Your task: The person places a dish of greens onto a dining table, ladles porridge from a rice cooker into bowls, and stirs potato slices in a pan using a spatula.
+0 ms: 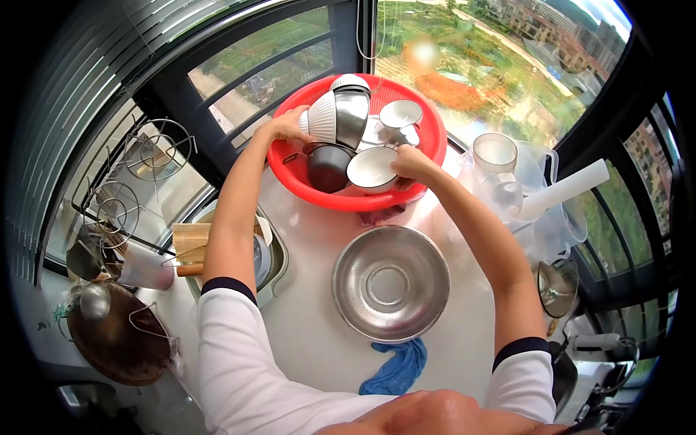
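At the far end of the counter stands a red plastic basket [406, 199] holding bowls and a pot. My left hand [288, 125] reaches over its left side, fingers curled round a white ribbed bowl [320, 120] tipped on its side against a steel bowl [351, 116]. With its fingers closed on the rim, my right hand [412, 164] grips a white bowl [373, 167], open side up. Between the hands sits a small dark pot [328, 168]. Another white bowl [400, 113] lies farther back. A perforated steel colander [424, 290] rests nearer to me.
A crumpled blue cloth [397, 368] lies below the colander. Clear plastic jugs [554, 232] stand at the right, by the window. On the left are a tub [279, 272] with a bamboo mat [191, 243], wire racks [156, 148] and a large wok [119, 341].
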Tool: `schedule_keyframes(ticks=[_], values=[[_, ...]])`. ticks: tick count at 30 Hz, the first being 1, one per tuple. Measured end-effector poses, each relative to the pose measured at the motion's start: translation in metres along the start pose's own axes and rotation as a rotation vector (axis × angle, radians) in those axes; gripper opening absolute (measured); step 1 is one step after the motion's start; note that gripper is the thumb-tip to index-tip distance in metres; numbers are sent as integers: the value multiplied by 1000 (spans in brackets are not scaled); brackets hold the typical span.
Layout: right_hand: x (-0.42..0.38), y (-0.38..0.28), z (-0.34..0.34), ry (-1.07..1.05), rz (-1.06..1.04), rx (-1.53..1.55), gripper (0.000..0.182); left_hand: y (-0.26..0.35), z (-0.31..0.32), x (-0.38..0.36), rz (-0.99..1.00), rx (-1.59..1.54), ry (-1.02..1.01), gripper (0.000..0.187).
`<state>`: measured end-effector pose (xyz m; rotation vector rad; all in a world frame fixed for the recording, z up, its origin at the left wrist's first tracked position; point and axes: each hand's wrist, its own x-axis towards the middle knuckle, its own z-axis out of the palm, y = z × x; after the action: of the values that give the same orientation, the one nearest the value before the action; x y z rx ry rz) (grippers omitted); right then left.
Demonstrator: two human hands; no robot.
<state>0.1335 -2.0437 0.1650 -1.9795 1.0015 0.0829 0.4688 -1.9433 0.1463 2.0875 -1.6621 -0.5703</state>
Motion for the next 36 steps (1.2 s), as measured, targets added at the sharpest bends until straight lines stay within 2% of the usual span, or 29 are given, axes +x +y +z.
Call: schedule_keyframes(ticks=[2,5,11,15,18,19,21,23,25,28,29,32,36], values=[[-4,-1,2,61,56,60,32,-5,1,1,34,-2,15,108],[9,12,8,147,-36,1,34,6,2,-9,77,-30,94,97],[-12,6,7,273,-165,-54,37,17,13,-11,-49,43,213,90],[-52,-13,-3,259,-111,125,32,13,24,-2,-146,89,308,89],[-59,-5,-9,361,-189,72,29,22,25,-7,-282,118,313,92],[-63,-3,-12,410,-241,22,29,42,22,-17,-358,158,306,93],[-82,-9,-20,325,-124,211,33,54,21,-25,-387,172,362,85],[-67,17,-16,448,-225,134,34,51,25,-18,-364,197,440,75],[-81,21,-13,472,-240,168,33,32,29,-3,-286,230,539,64],[-127,8,-10,418,-168,312,32,39,35,-4,-373,269,685,51],[-127,20,-3,448,-221,318,33,45,37,-5,-404,257,736,44],[-159,28,9,452,-264,386,34,63,32,-19,-442,309,827,38],[-208,43,23,395,-237,522,32,52,7,-37,-271,364,1037,34]])
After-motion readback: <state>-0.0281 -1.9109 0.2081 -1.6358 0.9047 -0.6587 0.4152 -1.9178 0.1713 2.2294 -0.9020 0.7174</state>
